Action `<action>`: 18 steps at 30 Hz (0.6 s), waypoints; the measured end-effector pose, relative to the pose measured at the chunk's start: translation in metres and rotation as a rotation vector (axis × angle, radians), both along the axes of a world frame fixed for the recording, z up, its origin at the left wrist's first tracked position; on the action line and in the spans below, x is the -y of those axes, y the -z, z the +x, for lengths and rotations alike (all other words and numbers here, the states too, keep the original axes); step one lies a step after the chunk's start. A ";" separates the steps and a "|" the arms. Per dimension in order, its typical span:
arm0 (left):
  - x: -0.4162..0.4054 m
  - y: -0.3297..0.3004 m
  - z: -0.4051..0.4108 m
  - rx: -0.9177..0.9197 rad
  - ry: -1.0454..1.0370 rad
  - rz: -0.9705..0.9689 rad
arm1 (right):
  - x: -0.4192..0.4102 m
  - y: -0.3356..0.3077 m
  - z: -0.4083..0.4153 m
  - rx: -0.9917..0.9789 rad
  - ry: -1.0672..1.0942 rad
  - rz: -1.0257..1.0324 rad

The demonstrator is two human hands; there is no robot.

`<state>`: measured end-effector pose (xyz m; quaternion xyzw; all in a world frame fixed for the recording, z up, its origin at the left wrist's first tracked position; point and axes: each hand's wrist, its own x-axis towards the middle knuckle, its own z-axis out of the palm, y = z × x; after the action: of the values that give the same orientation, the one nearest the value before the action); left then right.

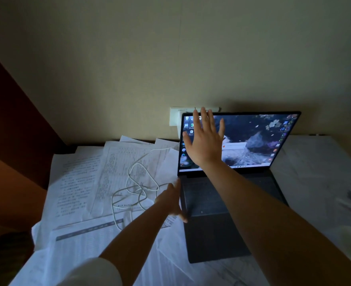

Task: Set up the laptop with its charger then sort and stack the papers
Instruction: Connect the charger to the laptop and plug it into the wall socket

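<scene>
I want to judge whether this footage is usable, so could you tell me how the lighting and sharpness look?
Head view: dim room, the lit laptop screen the brightest area; papers legible only as grey print; right hand slightly blurred before the screen; wide-angle edges dark and stretched.

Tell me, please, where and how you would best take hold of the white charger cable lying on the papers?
I would pinch the charger cable at its tangled loops, coming from above. There it lies loose and bunched on the papers, left of the laptop, with nothing over it. Its ends are hard to make out, so the loops seem the safer grip. The left hand is nearest.
</scene>
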<state>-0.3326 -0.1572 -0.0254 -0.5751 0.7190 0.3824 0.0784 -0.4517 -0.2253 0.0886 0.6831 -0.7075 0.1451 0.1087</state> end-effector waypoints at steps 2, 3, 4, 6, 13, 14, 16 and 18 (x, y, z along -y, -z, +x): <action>0.002 0.001 -0.002 0.017 0.010 0.007 | 0.004 0.002 -0.002 -0.019 -0.004 0.000; 0.004 0.001 -0.004 0.039 0.023 0.019 | 0.006 0.003 -0.002 -0.020 -0.003 -0.005; 0.006 0.001 -0.005 0.068 0.036 0.035 | 0.009 0.003 -0.002 -0.014 -0.002 -0.010; 0.010 0.000 -0.008 0.132 0.047 0.072 | 0.013 0.004 -0.002 -0.004 -0.008 -0.005; 0.014 -0.001 -0.017 0.237 0.065 0.112 | 0.033 0.003 -0.006 -0.001 -0.026 0.041; 0.014 0.000 -0.016 0.234 0.071 0.107 | 0.037 0.003 -0.006 0.001 -0.030 0.052; 0.013 0.001 -0.015 0.223 0.080 0.099 | 0.044 0.002 -0.006 0.002 -0.038 0.078; 0.014 0.002 -0.014 0.224 0.095 0.094 | 0.049 0.002 -0.005 0.003 -0.041 0.099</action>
<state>-0.3467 -0.1708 -0.0272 -0.5750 0.7134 0.3450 0.2034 -0.4566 -0.2743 0.0865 0.7016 -0.7000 0.1131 0.0707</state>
